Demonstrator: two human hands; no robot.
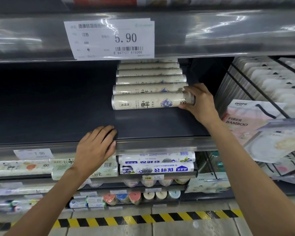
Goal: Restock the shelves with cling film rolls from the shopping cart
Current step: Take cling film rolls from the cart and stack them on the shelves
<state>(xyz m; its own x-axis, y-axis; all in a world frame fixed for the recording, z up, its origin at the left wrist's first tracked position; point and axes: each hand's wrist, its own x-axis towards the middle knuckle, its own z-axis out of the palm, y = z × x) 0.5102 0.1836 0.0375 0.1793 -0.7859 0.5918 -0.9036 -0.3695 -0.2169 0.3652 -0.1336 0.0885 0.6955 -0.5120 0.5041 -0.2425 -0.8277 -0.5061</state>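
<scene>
On the dark shelf (58, 108), the right hand (200, 103) grips the front cling film roll (150, 103); the left hand (96, 147) rests flat, fingers loose, on the shelf edge.

I count six beige cling film rolls (150, 103) lined up on my shelf (58, 116), two blue-white rolls (157, 165) below.

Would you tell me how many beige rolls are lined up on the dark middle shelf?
6: one row running front to back, the right hand on the front one. More may hide behind the price tag.
</scene>
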